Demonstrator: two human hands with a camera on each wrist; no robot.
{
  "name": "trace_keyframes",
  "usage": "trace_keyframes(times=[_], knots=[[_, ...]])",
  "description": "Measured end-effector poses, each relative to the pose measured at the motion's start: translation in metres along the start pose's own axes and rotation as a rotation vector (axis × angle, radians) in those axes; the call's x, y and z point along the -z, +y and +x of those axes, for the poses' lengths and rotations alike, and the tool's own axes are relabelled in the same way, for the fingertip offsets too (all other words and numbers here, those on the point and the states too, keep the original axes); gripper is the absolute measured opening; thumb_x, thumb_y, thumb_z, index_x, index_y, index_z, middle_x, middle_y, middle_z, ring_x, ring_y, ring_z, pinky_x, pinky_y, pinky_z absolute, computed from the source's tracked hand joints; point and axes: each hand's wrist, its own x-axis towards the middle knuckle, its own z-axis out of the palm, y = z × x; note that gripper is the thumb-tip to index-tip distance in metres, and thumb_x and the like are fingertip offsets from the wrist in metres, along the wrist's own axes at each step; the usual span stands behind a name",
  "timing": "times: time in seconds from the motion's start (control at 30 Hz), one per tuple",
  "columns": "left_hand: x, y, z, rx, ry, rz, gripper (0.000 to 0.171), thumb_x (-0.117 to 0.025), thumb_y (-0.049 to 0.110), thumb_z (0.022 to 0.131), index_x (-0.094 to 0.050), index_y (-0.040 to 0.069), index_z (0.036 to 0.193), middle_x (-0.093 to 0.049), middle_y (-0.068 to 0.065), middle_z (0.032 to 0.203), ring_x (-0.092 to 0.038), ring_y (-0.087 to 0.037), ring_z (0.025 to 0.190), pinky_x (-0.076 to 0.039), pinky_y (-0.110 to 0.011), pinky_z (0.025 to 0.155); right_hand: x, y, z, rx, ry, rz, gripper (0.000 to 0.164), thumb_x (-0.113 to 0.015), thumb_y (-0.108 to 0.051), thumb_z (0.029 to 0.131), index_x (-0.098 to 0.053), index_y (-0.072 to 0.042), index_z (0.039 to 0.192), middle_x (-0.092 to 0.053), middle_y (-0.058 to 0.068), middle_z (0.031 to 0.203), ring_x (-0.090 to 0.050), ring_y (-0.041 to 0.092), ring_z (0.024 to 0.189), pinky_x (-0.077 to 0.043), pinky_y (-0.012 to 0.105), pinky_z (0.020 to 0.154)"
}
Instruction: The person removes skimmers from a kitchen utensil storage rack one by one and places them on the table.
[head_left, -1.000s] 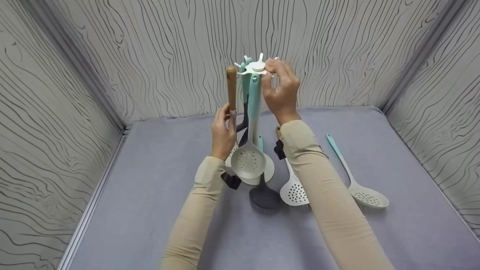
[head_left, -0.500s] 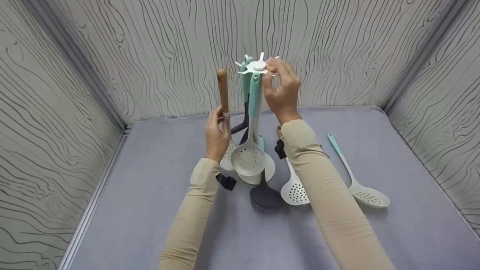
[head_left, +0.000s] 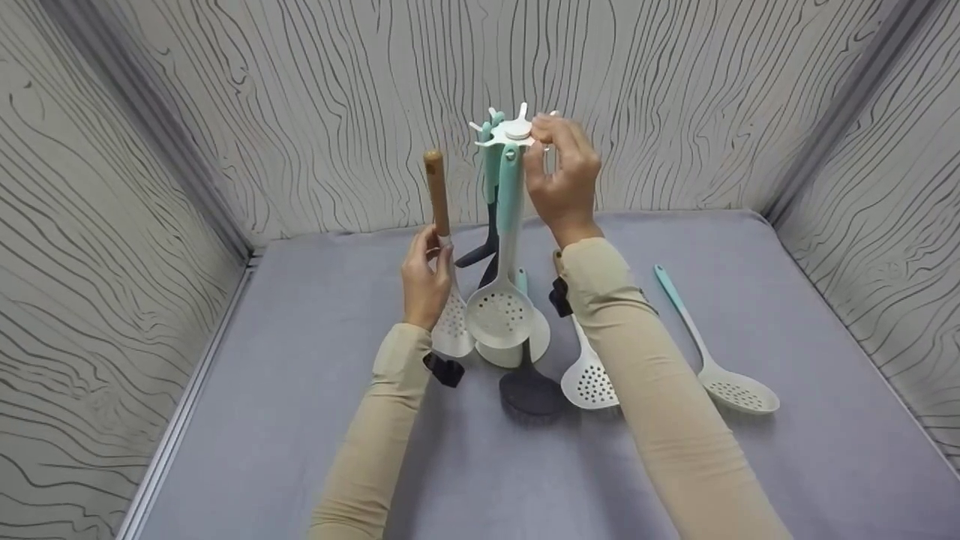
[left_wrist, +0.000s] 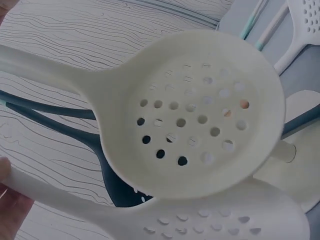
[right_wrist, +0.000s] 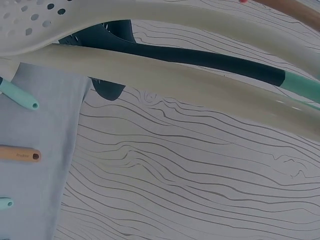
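My left hand (head_left: pixel 425 285) grips a white slotted turner (head_left: pixel 452 330) with a wooden handle (head_left: pixel 437 193), low on the handle where it meets the white neck. The turner stands nearly upright, left of a white utensil stand (head_left: pixel 517 132). In the left wrist view its perforated head (left_wrist: pixel 200 222) lies below a hanging skimmer (left_wrist: pixel 175 120). With bent fingers, my right hand (head_left: pixel 568 180) pinches the hooked top of the stand on its right side. From the hooks hang the skimmer with a mint handle (head_left: pixel 510 187) and dark utensils (right_wrist: pixel 200 58) behind it.
On the grey-purple cloth (head_left: pixel 300 405) lie a dark ladle (head_left: pixel 531 394), a white slotted turner (head_left: pixel 590 384) partly under my right forearm, and a mint-handled skimmer (head_left: pixel 739 394) further right. The stand's round base (head_left: pixel 541 337) is behind the ladle. Patterned panels (head_left: pixel 360 112) enclose the back and sides.
My left hand has moved left and slightly down with the wooden-handled slotted turner, away from the stand; more of the turner's head shows. My right hand has stayed at the stand's top.
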Motion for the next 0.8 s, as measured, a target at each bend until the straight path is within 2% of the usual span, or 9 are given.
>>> trace_keyframes(times=[0.27,0.63,0.8], knots=[[0.002,-0.009,-0.005,0.05,-0.019,-0.017,0.029,-0.058,0.001,0.092,-0.057,-0.01,0.119,-0.064,-0.024,0.104,-0.064,-0.032,0.099,-0.058,-0.037,0.09,0.0,-0.001,0.0,-0.005,0.0,0.019,0.02,-0.052,-0.007,0.084,-0.066,0.006,0.087,-0.07,0.022,0.094,-0.068,0.033,0.101,-0.05,0.028,0.105],[0.002,-0.017,-0.009,0.039,-0.023,0.026,0.026,-0.06,-0.001,0.09,-0.058,-0.01,0.114,-0.066,-0.024,0.098,-0.066,-0.032,0.093,-0.059,-0.037,0.085,-0.001,0.0,0.0,-0.013,0.001,-0.004,0.021,-0.051,-0.008,0.084,-0.067,0.005,0.088,-0.07,0.022,0.095,-0.067,0.033,0.101,-0.05,0.027,0.105],[0.002,-0.02,-0.01,0.086,-0.044,0.011,0.026,-0.06,-0.002,0.09,-0.058,-0.011,0.114,-0.067,-0.025,0.099,-0.066,-0.033,0.094,-0.059,-0.038,0.086,-0.001,0.0,-0.001,-0.02,-0.002,-0.008,0.021,-0.051,-0.008,0.084,-0.066,0.006,0.087,-0.07,0.022,0.096,-0.067,0.033,0.102,-0.05,0.027,0.105]])
